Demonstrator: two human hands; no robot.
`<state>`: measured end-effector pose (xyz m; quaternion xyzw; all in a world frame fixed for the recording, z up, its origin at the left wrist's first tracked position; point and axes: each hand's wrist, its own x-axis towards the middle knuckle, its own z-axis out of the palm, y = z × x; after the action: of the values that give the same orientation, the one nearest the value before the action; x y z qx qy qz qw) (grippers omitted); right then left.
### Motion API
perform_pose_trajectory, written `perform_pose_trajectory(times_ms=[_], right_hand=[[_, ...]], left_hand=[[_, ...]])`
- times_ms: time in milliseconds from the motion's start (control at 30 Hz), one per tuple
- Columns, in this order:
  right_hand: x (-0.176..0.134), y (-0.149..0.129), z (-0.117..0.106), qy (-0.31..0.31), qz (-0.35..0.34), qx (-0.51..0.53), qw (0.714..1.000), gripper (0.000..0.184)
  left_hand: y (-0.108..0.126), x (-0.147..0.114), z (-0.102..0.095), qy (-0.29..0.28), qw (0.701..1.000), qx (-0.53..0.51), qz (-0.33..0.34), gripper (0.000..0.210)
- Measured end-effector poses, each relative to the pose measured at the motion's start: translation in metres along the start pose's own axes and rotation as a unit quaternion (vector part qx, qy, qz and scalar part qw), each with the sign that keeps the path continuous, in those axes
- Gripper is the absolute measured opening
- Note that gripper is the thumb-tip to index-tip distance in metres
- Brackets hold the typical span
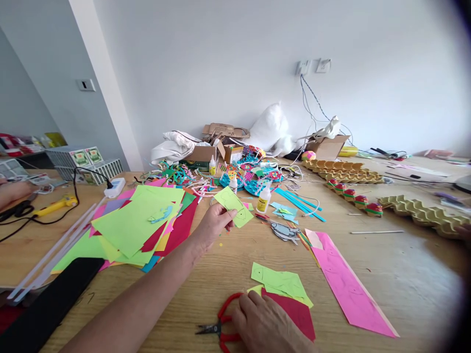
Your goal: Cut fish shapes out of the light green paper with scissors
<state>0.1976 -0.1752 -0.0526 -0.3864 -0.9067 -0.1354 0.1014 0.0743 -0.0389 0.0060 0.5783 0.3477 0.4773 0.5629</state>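
Observation:
My left hand is closed in a pinch on a light green paper piece with a fish-like outline drawn on it, held above the table. Low in the view, my right hand has its fingers curled over the handles of red-handled scissors, whose dark blades point left. Part of the handles is hidden under that hand. Beside and beneath it lie more green paper pieces with drawn lines and a dark red sheet. To the right is a pink paper strip with pencilled outlines.
Coloured sheets are heaped at left, near a black board. Glue bottles, a grey paper fish and blue strips lie ahead. Egg cartons stand right. Another person's hand shows at far left.

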Motion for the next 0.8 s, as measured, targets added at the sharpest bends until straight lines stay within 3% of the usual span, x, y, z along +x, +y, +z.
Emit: perform_pose_trajectory(times_ms=[167, 267, 333, 400, 500, 533, 633, 700, 800], right_hand=[[0.002, -0.005, 0.010, -0.051, -0.001, 0.004, 0.999, 0.020], [0.001, -0.001, 0.003, -0.047, 0.007, 0.035, 0.998, 0.005], [0.002, 0.011, -0.012, -0.041, 0.063, 0.098, 0.992, 0.013], [0.004, 0.031, -0.031, -0.033, 0.190, 0.171, 0.966, 0.017], [0.010, 0.069, -0.049, 0.028, 0.315, 0.284, 0.905, 0.019], [0.014, 0.082, -0.051, 0.066, 0.350, 0.346, 0.868, 0.020], [0.026, 0.108, -0.049, 0.206, 0.373, 0.575, 0.698, 0.016], [0.034, 0.115, -0.043, 0.243, 0.367, 0.613, 0.656, 0.019], [0.043, 0.116, -0.036, 0.264, 0.365, 0.636, 0.627, 0.024]], left_hand=[[0.003, -0.001, 0.001, 0.003, 1.000, -0.004, -0.001, 0.022], [0.005, 0.000, -0.002, 0.020, 1.000, 0.006, 0.014, 0.021], [0.007, 0.002, -0.006, 0.035, 0.999, 0.008, 0.028, 0.020], [0.009, 0.004, -0.010, 0.048, 0.998, 0.007, 0.042, 0.020], [0.013, 0.004, -0.012, 0.055, 0.997, 0.013, 0.057, 0.021], [0.014, 0.004, -0.011, 0.049, 0.997, 0.021, 0.062, 0.022], [0.017, 0.003, -0.002, 0.015, 0.996, 0.060, 0.064, 0.024], [0.018, 0.004, 0.004, -0.019, 0.994, 0.089, 0.056, 0.025], [0.017, 0.007, 0.012, -0.061, 0.989, 0.121, 0.056, 0.026]])
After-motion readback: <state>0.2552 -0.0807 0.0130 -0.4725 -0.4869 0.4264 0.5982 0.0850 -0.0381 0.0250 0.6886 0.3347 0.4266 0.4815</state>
